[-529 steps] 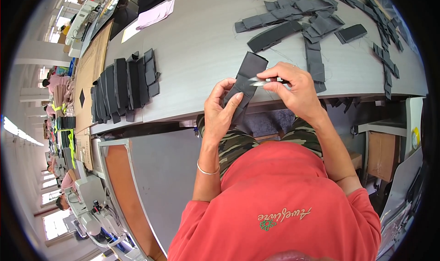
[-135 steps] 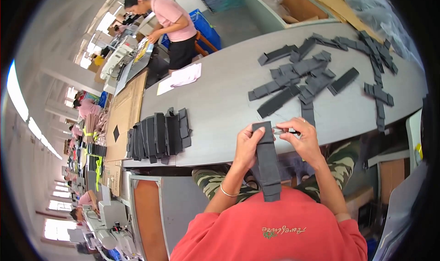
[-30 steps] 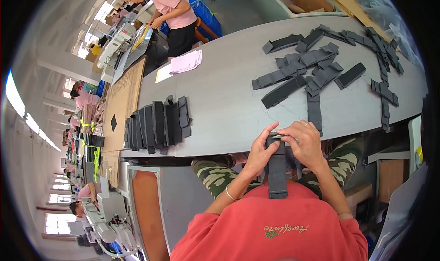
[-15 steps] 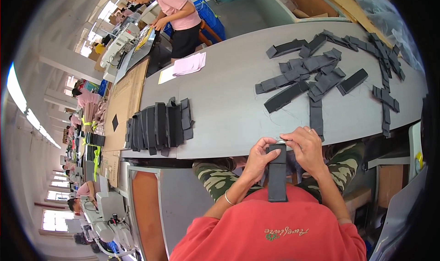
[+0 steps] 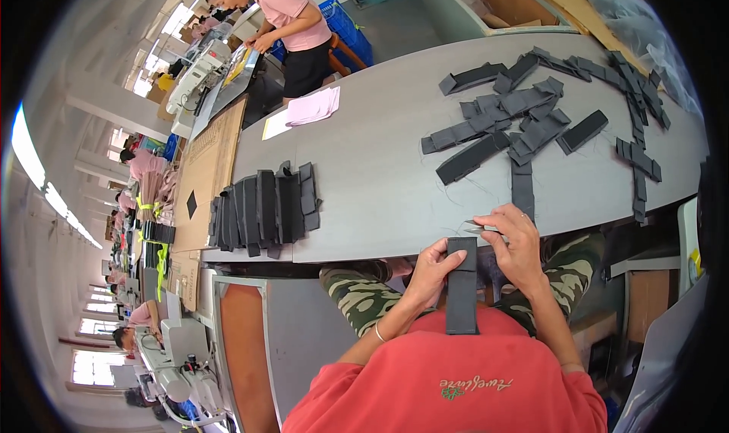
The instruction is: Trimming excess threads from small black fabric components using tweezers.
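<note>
My left hand is closed round the upper part of a black fabric strip, its thumb lying across the front. The strip hangs upright before the red shirt, at the table's near edge. Just right of the strip's top, my right hand holds small metal thread snips, their blades apart and pointing left. Most of the snips is hidden in the fingers. Fine loose threads show near the blade tips.
On the grey table, loose black strips lie scattered at the right, with thread ends around them. A neat row of black strips sits at the left. Pink sheets lie farther back. A co-worker stands at a machine beyond.
My right hand has moved slightly up and right, away from the strip's top. The snips' blades now show apart from the strip. My left hand keeps its hold, nearly still.
</note>
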The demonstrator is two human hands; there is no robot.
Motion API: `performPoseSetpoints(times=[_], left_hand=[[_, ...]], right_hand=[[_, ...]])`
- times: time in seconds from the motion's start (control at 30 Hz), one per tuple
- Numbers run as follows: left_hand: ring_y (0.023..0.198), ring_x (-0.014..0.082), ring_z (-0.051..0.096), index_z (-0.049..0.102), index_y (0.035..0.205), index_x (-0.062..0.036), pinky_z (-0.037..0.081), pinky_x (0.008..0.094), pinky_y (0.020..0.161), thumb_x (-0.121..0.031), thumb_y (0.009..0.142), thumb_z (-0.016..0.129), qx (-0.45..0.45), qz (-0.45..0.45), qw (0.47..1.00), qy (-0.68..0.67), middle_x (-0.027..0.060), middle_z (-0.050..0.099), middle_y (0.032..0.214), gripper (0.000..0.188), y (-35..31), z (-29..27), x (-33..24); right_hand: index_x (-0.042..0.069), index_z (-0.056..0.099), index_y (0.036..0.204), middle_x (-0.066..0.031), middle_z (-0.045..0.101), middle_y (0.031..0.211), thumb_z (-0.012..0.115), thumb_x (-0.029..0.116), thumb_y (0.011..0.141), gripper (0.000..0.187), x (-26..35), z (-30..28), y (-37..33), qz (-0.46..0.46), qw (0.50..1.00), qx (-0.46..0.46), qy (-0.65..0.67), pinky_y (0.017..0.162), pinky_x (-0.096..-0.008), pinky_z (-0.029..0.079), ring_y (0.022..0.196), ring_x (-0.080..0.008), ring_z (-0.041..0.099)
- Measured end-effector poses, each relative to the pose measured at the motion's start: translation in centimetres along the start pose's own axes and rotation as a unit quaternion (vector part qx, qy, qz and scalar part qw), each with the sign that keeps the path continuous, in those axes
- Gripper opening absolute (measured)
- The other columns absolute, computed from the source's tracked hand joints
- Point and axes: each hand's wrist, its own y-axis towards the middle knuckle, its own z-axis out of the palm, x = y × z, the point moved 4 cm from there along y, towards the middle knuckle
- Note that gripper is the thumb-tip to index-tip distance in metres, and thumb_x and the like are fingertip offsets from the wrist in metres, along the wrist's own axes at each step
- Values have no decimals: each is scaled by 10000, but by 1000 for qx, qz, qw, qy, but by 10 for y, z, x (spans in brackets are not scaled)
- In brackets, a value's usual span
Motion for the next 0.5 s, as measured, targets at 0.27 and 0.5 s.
performPoseSetpoints(times=[0.27,0.5], left_hand=[[817,100,612,594,1051,9,536,269,733,-80,905,600,-28,-14,999,-10,47,646,937,171,-2,5,4],[789,119,634,638,1004,22,541,277,724,-53,868,635,-59,33,997,-30,72,677,918,156,3,-1,-19]], right_hand=[[142,696,952,-58,548,932,677,65,752,215,-5,-8,-17,31,999,-8,-36,652,-355,395,727,-246,546],[164,700,949,-34,554,893,676,84,757,210,-4,-7,-8,-14,998,-9,-57,618,-342,370,734,-217,564]])
